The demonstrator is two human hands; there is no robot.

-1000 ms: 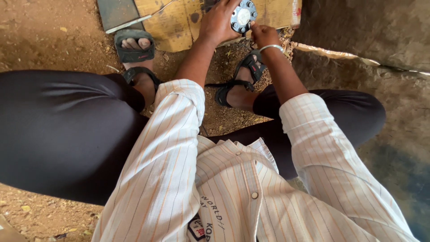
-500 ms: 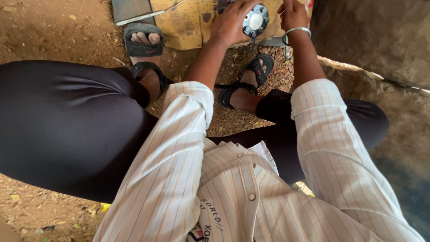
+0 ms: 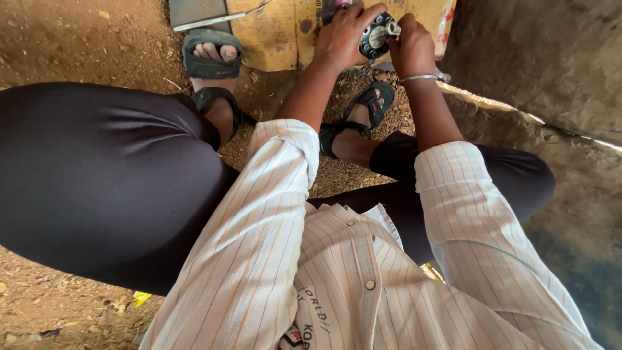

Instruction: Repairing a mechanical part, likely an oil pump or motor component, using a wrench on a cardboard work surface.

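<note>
A round metal part [image 3: 376, 40] is gripped at far centre by the left hand [image 3: 342, 37]; its shaft [image 3: 392, 28] is pinched by the right hand [image 3: 412, 50] above cardboard [image 3: 278, 32]. Progress cannot be judged.

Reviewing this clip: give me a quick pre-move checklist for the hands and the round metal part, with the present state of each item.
1. Left hand grips the round metal part: ok.
2. Right hand at the part's small silver stub: ok.
3. Part held over the yellow cardboard: ok.
4. Part fully in view: not ok, fingers cover much of it.
5. Stub tight or loose: cannot tell.
6. Feet in sandals apart from the hands: ok.
</note>
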